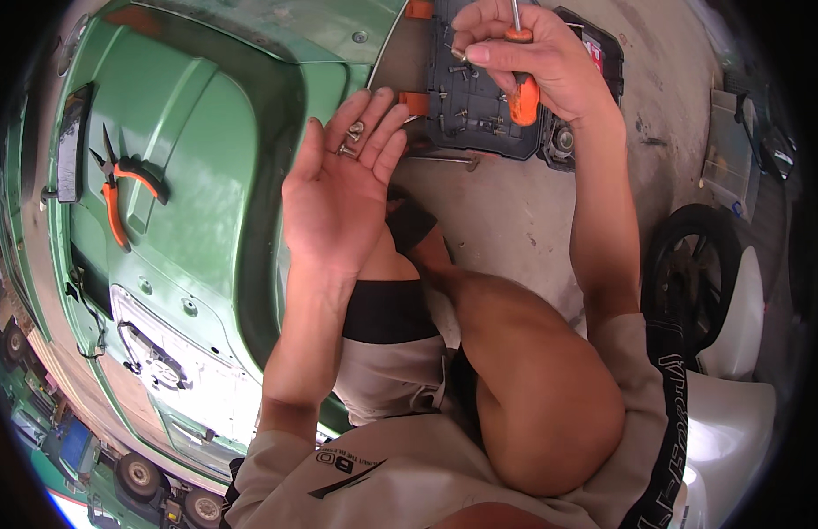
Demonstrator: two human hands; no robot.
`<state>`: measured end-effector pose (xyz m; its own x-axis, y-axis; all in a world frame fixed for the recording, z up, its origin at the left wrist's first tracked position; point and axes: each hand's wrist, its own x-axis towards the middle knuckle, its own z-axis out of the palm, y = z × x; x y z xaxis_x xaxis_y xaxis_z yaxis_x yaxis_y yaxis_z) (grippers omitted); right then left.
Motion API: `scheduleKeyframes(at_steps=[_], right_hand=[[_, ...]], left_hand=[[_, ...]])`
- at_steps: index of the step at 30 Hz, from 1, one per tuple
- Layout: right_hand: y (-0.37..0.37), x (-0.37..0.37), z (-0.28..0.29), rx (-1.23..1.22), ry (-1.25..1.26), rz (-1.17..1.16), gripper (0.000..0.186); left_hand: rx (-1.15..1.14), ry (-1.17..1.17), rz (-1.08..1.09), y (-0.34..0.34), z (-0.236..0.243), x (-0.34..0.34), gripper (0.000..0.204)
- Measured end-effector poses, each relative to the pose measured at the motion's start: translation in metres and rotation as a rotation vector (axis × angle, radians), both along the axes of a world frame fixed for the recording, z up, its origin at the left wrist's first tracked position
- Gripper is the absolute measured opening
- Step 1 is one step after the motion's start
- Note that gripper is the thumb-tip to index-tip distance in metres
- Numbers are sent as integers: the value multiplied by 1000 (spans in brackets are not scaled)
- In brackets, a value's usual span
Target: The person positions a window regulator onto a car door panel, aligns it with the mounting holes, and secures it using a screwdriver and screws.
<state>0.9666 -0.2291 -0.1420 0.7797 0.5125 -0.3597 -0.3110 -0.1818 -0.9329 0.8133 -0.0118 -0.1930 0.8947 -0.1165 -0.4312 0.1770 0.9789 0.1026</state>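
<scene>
My left hand [334,203] is palm up with its fingers spread and stretched out. A few small screws [347,151] lie loose on the base of those fingers. My right hand [563,66] is closed around an orange-handled screwdriver [524,101], its shaft pointing up and away. Between that hand's thumb and fingertip a small metal screw [459,55] is pinched. Beneath the right hand, an opened black plastic case [506,144] lies on the floor, with several screws and bolts scattered on its surface.
A green vehicle body panel [197,132] fills the left side. Orange-handled needle-nose pliers [112,194] rest on it. A metal rod [440,160] lies beside the case on the concrete floor [532,207]. At the right stand a black wheel [691,273] and a clear plastic bin [726,150].
</scene>
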Motion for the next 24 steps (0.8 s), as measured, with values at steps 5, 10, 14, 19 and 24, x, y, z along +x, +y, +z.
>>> scheduleKeyframes(at_steps=[5,10,14,19,24], right_hand=[[36,-19,5,175,120,-2,28],[41,-15,-22,297,124,-175,29],[40,-21,-35,256,51,-264,43],[29,-28,-55,285,125,-437,47],[54,-36,-68,320,200,-478,37]], left_hand=[[-25,40,-14,-1,1,1,54],[-7,9,22,3,-1,-3,52],[31,-13,33,1,1,-4,49],[-80,-50,55,0,4,-4,46],[-130,-100,116,18,9,-20,42]])
